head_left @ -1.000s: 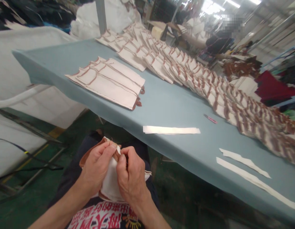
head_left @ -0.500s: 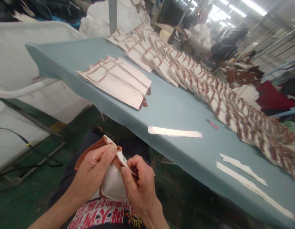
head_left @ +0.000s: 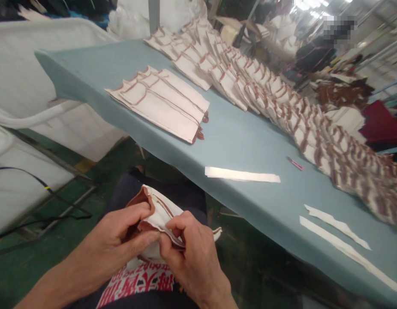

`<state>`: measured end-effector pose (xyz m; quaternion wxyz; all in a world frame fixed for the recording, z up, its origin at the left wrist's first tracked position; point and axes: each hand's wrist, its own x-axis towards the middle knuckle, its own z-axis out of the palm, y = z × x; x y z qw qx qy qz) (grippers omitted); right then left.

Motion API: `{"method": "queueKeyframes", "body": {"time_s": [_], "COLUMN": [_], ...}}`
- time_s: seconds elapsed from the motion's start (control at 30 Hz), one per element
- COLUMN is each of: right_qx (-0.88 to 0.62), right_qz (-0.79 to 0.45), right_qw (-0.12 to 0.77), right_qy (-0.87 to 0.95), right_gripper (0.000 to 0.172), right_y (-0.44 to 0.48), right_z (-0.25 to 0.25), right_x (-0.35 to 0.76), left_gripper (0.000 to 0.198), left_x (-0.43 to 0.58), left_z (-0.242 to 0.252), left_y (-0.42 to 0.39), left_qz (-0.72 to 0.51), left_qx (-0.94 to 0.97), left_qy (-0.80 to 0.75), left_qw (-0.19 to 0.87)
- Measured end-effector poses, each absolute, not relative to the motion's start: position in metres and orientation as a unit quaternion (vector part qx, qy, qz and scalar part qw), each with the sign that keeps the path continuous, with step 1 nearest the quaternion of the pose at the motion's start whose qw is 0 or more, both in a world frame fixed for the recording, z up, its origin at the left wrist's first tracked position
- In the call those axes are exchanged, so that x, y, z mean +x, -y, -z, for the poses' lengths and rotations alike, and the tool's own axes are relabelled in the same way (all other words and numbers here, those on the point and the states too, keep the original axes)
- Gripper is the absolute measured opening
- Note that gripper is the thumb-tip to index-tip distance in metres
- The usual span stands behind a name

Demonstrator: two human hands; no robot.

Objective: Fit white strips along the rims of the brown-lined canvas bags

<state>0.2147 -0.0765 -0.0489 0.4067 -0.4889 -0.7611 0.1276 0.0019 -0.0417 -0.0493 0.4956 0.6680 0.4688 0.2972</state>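
Observation:
Above my lap I hold a sewn white-and-brown piece (head_left: 166,204) that looks like leather or thick cloth. My left hand (head_left: 126,229) grips its brown edge, with the index finger inside the fold and the thumb below. My right hand (head_left: 192,246) pinches the seam on the other side, thumb and index finger close together. A pale end (head_left: 217,233) sticks out beyond my right hand. Part of the piece is hidden behind my fingers.
The blue-green table (head_left: 250,148) bears a small stack of similar pieces (head_left: 166,107), a long overlapping row (head_left: 266,94), a pale strip bundle (head_left: 242,174), loose strips (head_left: 338,225) and a small pink-handled tool (head_left: 295,163). White tubs (head_left: 53,38) stand left. Someone is in the background.
The piece has turned and its folded edge has been spread, showing more of the white side. My left fingers have moved apart around the brown edge. My right hand still pinches the seam.

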Motion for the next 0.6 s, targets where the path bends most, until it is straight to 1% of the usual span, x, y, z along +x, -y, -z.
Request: {"method": "queueKeyframes", "body": {"time_s": [0.13, 0.23, 0.3, 0.4, 0.47, 0.53, 0.6], "right_qx": [-0.490, -0.482, -0.474, -0.474, -0.487, -0.501, -0.515], "right_qz": [-0.107, -0.109, -0.120, -0.146, -0.170, -0.197, -0.216], "right_qw": [0.416, 0.431, 0.443, 0.461, 0.454, 0.432, 0.410], "right_qy": [0.758, 0.755, 0.752, 0.736, 0.727, 0.723, 0.721], "right_gripper": [0.013, 0.016, 0.018, 0.019, 0.019, 0.017, 0.014], "right_y": [0.075, 0.072, 0.070, 0.067, 0.067, 0.070, 0.075], "right_z": [0.049, 0.050, 0.051, 0.055, 0.061, 0.070, 0.081], "right_x": [0.214, 0.210, 0.207, 0.204, 0.205, 0.207, 0.209], "left_gripper": [0.037, 0.032, 0.030, 0.031, 0.038, 0.043, 0.039], "left_x": [-0.003, -0.001, 0.002, 0.005, 0.004, 0.004, 0.007], "left_z": [0.051, 0.051, 0.054, 0.065, 0.075, 0.086, 0.095], "left_y": [0.039, 0.047, 0.056, 0.064, 0.063, 0.058, 0.052], "left_qz": [-0.296, -0.309, -0.332, -0.340, -0.312, -0.284, -0.262], "left_qx": [0.711, 0.703, 0.667, 0.610, 0.602, 0.614, 0.629], "left_qy": [-0.448, -0.450, -0.486, -0.572, -0.604, -0.597, -0.567], "left_qw": [0.455, 0.456, 0.458, 0.431, 0.419, 0.431, 0.463]}}
